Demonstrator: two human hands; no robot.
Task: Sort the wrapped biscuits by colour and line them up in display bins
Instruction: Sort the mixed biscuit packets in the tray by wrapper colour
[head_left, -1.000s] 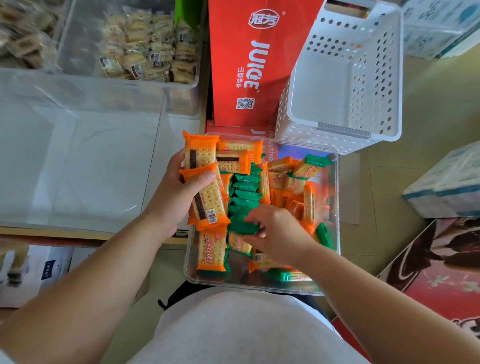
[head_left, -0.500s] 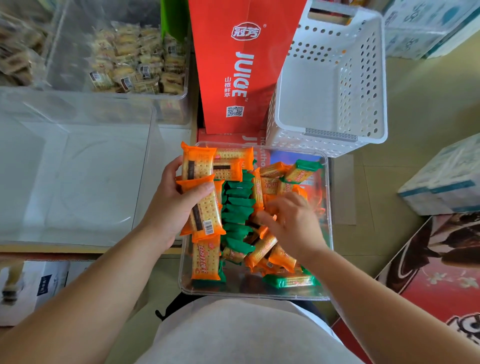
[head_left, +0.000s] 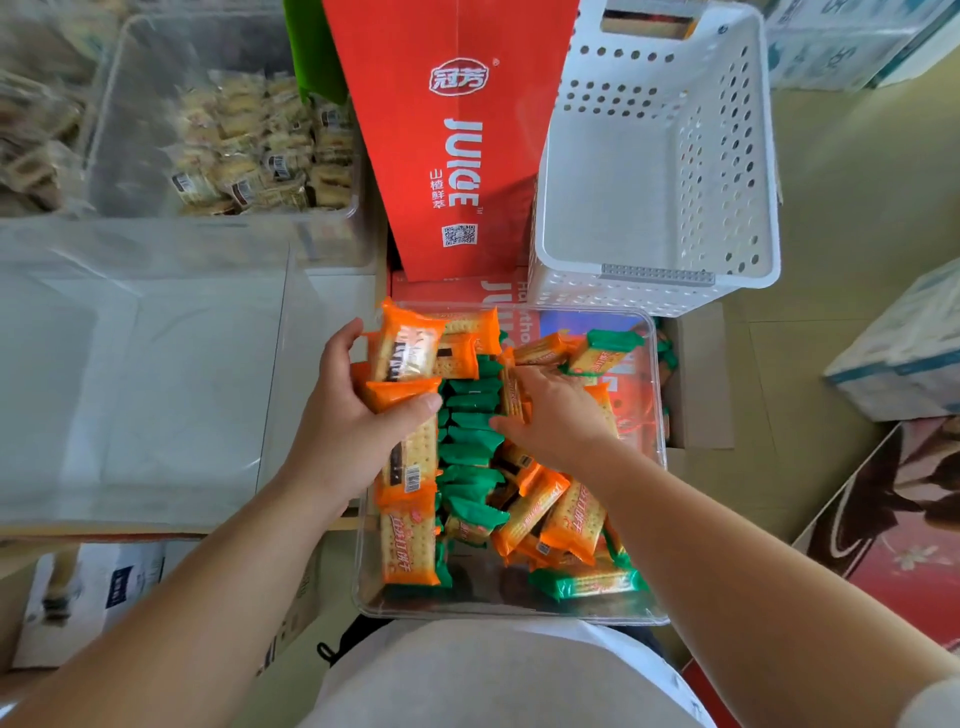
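The left hand (head_left: 358, 421) holds a bunch of orange biscuit packs (head_left: 408, 353). Its thumb and fingers are curled tight round them. It holds them over the left side of a small clear bin (head_left: 658, 467). The bin sits right in front of the person.

The right hand (head_left: 558, 415) is down inside the same bin. Its fingers are bent over a standing orange pack (head_left: 511, 397) and touch it. I cannot tell if the hand is gripping that pack.

A row of green biscuit packs (head_left: 470, 415) runs down the middle of the bin, between the two hands. Loose orange packs (head_left: 540, 514) lie in a messy pile on the right side of the bin, under the right arm.

Behind the bin stand a red juice box (head_left: 457, 130) and a white basket (head_left: 660, 156) with holes. On the left is a big clear bin (head_left: 140, 364).
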